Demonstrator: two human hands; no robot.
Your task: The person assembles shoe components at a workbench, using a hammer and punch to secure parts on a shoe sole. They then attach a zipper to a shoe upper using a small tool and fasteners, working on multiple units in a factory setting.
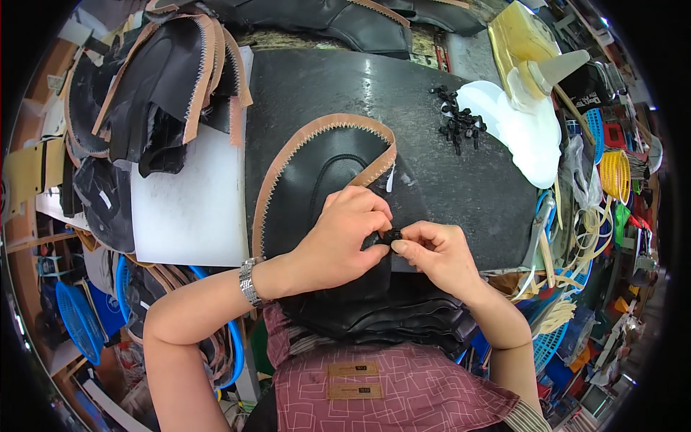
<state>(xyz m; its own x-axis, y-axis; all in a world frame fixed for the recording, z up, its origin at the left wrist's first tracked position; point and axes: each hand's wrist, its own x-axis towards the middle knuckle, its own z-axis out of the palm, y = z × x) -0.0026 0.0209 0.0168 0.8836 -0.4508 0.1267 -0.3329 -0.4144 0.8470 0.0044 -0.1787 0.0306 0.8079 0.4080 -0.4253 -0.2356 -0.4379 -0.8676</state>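
Note:
A black leather shoe-upper piece [317, 173] with a tan zigzag-stitched edge lies on a black work slab [446, 173]. My left hand [345, 234] presses on the piece and pinches a small black fitting [391, 236] at its lower right edge. My right hand [432, 252] meets it from the right, thumb and forefinger closed on the same small black fitting. A stack of similar black pieces [389, 317] lies under my wrists at the slab's near edge. A metal watch [249, 282] is on my left wrist.
A heap of small black fittings [459, 119] sits at the slab's far right, beside a white sheet [529, 137]. A white board [191, 209] lies left of the slab, with piled black uppers [165, 86] above it. Blue baskets [79, 324], cords and tools crowd both sides.

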